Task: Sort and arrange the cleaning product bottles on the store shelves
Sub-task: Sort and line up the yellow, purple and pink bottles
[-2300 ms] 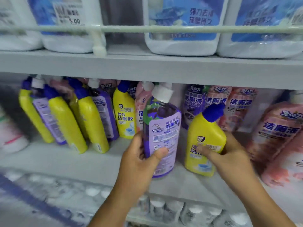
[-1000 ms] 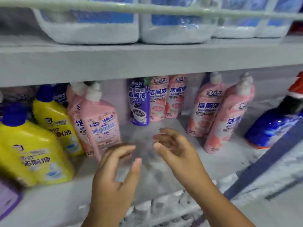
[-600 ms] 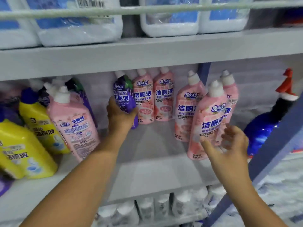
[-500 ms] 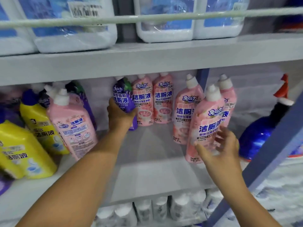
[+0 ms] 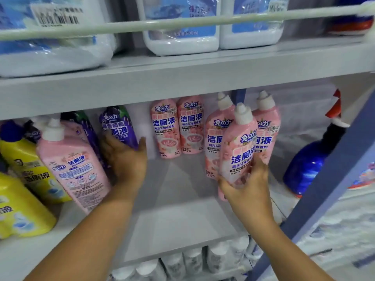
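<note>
a: the left hand (image 5: pixel 124 159) is curled round the lower body of a purple bottle (image 5: pixel 117 126), thumb on the side toward the gap. the right hand (image 5: pixel 246 185) grips the base of a pink bottle (image 5: pixel 238 151), fingers wrapped behind it, cap up, leaning slightly.

b: why hold them low like that?

a: my guess is control. gripping near the base lets each one slide or lift along the shelf (image 5: pixel 178 216) without knocking the neighbours. the purple bottle sits deep, just beyond the left hand's fingers, and i judge it is headed to the left with the other purple bottle (image 5: pixel 85 126). the pink one is at the front of a cluster, so it probably gets regrouped with its own colour.

b: counts?

a: just behind the right hand, two more pink bottles with white caps, touching the held one. between the hands, at the back, two pink bottles (image 5: pixel 178 126) side by side. left of the left hand, another pink bottle (image 5: pixel 73 169) leaning with its back label out. six pink in all. purple: two i can make out. yellow bottles (image 5: pixel 22 201): two clearly, with blue caps, further left.

b: anything else?

a: beyond the right hand, well apart, a dark blue spray bottle (image 5: pixel 306 169) with a red and white trigger. above both hands, three white jugs (image 5: pixel 180 27) with blue labels behind a rail. below the shelf, white caps, too blurred to count.
</note>
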